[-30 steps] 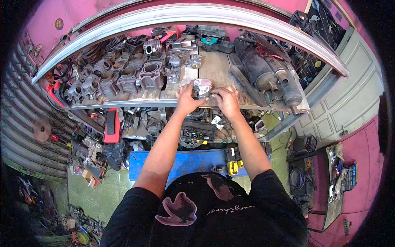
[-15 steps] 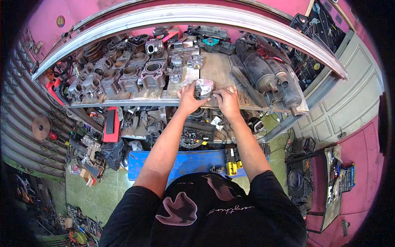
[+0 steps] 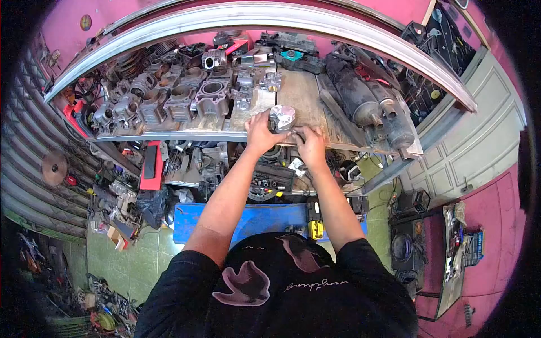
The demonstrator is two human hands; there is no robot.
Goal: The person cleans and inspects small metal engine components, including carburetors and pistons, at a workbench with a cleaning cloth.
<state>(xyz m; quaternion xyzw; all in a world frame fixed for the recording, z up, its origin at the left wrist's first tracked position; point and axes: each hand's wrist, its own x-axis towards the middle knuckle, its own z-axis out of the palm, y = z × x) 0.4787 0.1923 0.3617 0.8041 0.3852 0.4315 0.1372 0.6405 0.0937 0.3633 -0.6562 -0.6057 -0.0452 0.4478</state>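
A small silvery metal engine part (image 3: 283, 116) with a light, pinkish top face and darker sides sits at the front edge of the wooden shelf. My left hand (image 3: 261, 135) grips its left side, with the thumb along the front. Close by on the right, my right hand (image 3: 311, 145) has its fingers curled in a pinch near the part's lower right edge. What lies between those fingertips, if anything, is too small to make out.
Several engine cylinders (image 3: 212, 97) stand to the left on the shelf (image 3: 304, 93). Exhaust mufflers (image 3: 355, 93) lie to the right. A metal frame bar (image 3: 270, 18) crosses above. Below are more parts and a blue bench (image 3: 236, 219).
The view has shifted slightly. Both hands stay around the metal engine part, which looks slightly turned, and the right hand's fingers have moved a little.
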